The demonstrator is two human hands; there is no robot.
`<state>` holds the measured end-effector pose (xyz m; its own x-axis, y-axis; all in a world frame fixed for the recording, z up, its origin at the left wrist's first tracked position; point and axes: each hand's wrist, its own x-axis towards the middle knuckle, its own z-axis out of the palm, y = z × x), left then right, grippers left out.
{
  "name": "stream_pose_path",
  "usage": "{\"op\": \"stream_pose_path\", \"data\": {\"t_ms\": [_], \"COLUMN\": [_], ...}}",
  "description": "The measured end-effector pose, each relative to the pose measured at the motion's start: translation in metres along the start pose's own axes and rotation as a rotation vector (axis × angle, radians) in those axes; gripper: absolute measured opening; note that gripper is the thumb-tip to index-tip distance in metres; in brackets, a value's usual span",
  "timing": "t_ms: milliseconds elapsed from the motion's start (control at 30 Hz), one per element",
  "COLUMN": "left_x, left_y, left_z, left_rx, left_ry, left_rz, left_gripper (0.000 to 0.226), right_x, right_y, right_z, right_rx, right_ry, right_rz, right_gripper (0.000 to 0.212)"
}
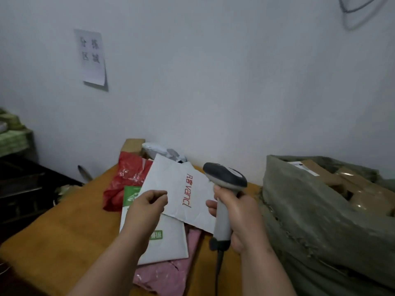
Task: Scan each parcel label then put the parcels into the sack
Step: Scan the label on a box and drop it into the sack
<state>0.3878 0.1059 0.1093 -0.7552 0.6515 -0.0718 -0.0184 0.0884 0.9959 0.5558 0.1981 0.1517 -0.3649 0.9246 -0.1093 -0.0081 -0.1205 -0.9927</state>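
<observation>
My left hand pinches the left edge of a white mailer with red "vancl" lettering, holding it tilted above the pile. My right hand grips the handle of a grey barcode scanner, whose head sits just right of the mailer. Under the mailer lie a white parcel with green print, a red plastic parcel and a pink parcel. The grey-green sack stands open at the right with brown cardboard parcels inside.
The parcels rest on an orange-brown table against a white wall. A cardboard box and a grey poly bag sit at the table's back. A dark shelf stands at the left. The scanner's cable hangs down.
</observation>
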Motion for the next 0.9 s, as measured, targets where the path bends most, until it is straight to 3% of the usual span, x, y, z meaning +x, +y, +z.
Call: {"op": "stream_pose_path", "data": {"t_ms": [167, 500, 733, 900], "left_x": [0.034, 0.116, 0.215, 0.309], "left_y": [-0.014, -0.038, -0.053, -0.058], "left_z": [-0.036, -0.086, -0.111, -0.141], "left_rx": [-0.001, -0.020, -0.059, -0.016], "left_ry": [0.092, 0.214, 0.186, 0.140], "left_rz": [-0.066, -0.190, -0.234, -0.164], "left_gripper": [0.012, 0.010, 0.009, 0.010], "right_x": [0.040, 0.114, 0.169, 0.218], "right_y": [0.017, 0.037, 0.035, 0.033], "right_z": [0.055, 0.138, 0.205, 0.273], "right_rx": [-0.007, -0.024, 0.017, 0.075], "right_ry": [-0.108, -0.208, -0.132, -0.006], "right_rz": [0.031, 0.121, 0.113, 0.071], "right_gripper": [0.039, 0.022, 0.025, 0.021]}}
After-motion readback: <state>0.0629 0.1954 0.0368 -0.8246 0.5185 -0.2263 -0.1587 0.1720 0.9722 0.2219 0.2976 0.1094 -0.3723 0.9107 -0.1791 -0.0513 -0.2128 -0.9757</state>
